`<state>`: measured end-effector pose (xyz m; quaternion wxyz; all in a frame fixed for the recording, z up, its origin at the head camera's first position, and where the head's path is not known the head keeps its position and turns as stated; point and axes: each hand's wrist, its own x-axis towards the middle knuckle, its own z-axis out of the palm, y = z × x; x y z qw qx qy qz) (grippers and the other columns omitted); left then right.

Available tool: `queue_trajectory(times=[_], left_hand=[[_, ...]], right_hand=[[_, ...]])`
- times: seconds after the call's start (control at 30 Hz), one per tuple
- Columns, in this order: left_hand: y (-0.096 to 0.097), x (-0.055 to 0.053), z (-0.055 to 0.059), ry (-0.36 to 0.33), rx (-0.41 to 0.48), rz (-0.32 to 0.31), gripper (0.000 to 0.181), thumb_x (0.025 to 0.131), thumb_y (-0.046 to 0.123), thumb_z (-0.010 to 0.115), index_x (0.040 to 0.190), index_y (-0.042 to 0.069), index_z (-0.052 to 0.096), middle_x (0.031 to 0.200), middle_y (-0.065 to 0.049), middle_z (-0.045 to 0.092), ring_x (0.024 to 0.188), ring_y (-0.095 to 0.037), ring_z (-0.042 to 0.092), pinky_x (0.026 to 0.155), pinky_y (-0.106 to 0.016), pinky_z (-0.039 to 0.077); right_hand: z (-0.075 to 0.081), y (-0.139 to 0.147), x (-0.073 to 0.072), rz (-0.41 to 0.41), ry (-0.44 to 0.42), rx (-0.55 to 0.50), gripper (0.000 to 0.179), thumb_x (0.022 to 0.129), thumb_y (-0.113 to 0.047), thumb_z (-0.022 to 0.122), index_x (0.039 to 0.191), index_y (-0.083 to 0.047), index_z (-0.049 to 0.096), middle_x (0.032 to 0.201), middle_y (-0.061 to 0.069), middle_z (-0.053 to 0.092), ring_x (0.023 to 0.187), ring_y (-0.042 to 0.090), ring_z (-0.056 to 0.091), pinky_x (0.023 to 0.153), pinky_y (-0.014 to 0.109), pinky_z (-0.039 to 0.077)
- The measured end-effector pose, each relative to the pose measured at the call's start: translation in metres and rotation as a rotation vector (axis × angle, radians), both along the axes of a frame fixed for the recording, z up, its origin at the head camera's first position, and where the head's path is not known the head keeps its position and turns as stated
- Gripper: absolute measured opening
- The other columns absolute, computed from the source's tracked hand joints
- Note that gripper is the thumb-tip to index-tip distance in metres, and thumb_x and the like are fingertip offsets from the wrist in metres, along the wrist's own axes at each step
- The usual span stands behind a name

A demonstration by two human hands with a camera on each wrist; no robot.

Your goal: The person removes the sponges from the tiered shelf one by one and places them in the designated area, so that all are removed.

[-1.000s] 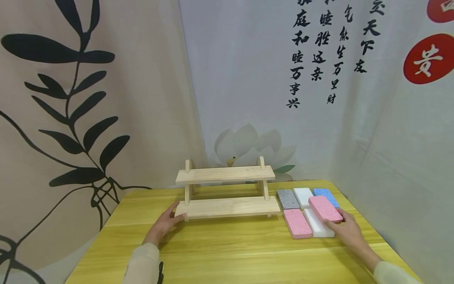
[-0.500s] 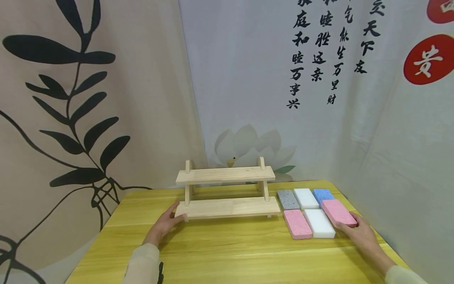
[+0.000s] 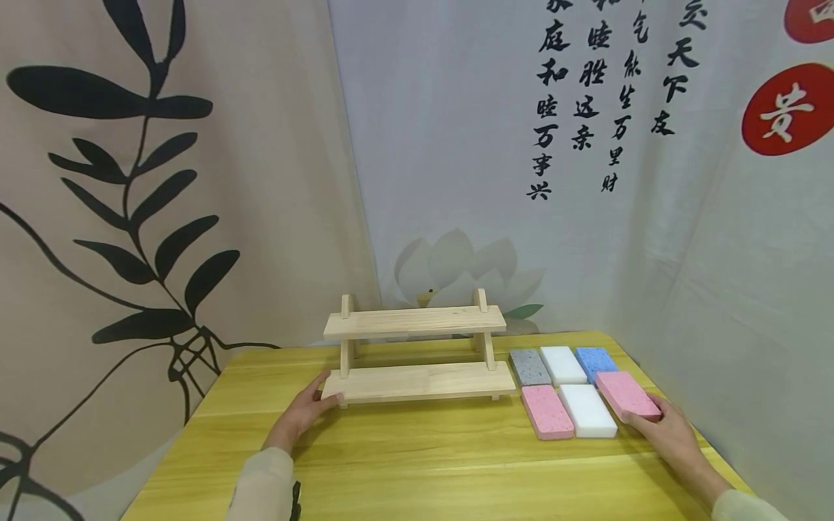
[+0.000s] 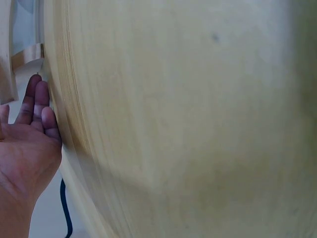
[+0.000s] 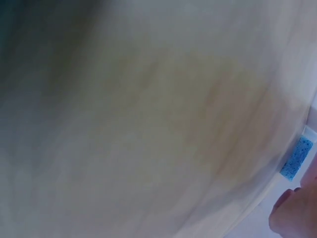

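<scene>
My right hand [image 3: 671,438] grips a pink sponge [image 3: 628,395] between thumb and fingers, at the right end of a group of sponges. This sponge overlaps the front edge of a blue sponge [image 3: 594,361] in the head view. Left of it lie a white sponge [image 3: 588,410] and another pink sponge [image 3: 547,412]. My left hand [image 3: 302,412] holds the left end of the lower board of a two-tier wooden shelf [image 3: 420,380], thumb at the front. In the left wrist view, the fingers [image 4: 37,101] extend toward the shelf. The right wrist view catches only part of the right hand [image 5: 297,210].
Behind the front row lie a grey sponge [image 3: 530,367] and a second white sponge [image 3: 563,365]. The yellow wood-grain table [image 3: 417,463] meets a printed cloth backdrop [image 3: 456,145] at the back, and a cloth wall [image 3: 749,289] stands close on the right.
My right hand has carried the pink sponge rightward and toward me, from over the front white sponge to beside it, uncovering the white one. My left hand stays at the shelf.
</scene>
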<state>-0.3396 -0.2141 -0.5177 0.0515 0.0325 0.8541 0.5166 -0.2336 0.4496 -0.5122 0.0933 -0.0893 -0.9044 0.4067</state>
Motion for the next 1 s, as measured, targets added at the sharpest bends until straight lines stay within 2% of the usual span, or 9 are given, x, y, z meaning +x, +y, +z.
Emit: queue_trajectory(times=[0.43, 0.77, 1.0], left_hand=[[0.0020, -0.0009, 0.0003, -0.008, 0.004, 0.009, 0.088, 0.093, 0.048, 0.067, 0.159, 0.016, 0.019, 0.146, -0.035, 0.037, 0.131, -0.051, 0.040, 0.103, -0.067, 0.033], [0.0017, -0.0008, -0.0001, 0.012, 0.000, 0.000, 0.089, 0.092, 0.049, 0.067, 0.159, 0.014, 0.019, 0.145, -0.036, 0.037, 0.130, -0.052, 0.041, 0.102, -0.066, 0.035], [0.0019, -0.0005, 0.0012, 0.016, -0.007, 0.002, 0.089, 0.093, 0.049, 0.067, 0.159, 0.014, 0.019, 0.142, -0.035, 0.041, 0.128, -0.050, 0.044, 0.101, -0.065, 0.036]], right_hand=[[-0.0016, 0.0043, -0.0025, -0.014, -0.043, 0.065, 0.099, 0.093, -0.049, 0.065, 0.145, 0.022, 0.019, 0.142, 0.046, 0.027, 0.130, 0.058, 0.031, 0.107, 0.063, 0.028], [-0.0016, 0.0074, -0.0030, 0.045, -0.125, 0.128, 0.099, 0.096, -0.051, 0.059, 0.141, 0.027, 0.019, 0.141, 0.048, 0.027, 0.128, 0.061, 0.032, 0.104, 0.064, 0.031], [0.0043, 0.0061, -0.0021, 0.023, -0.136, 0.063, 0.103, 0.097, -0.055, 0.055, 0.144, 0.025, 0.011, 0.144, 0.047, 0.021, 0.130, 0.061, 0.029, 0.106, 0.063, 0.030]])
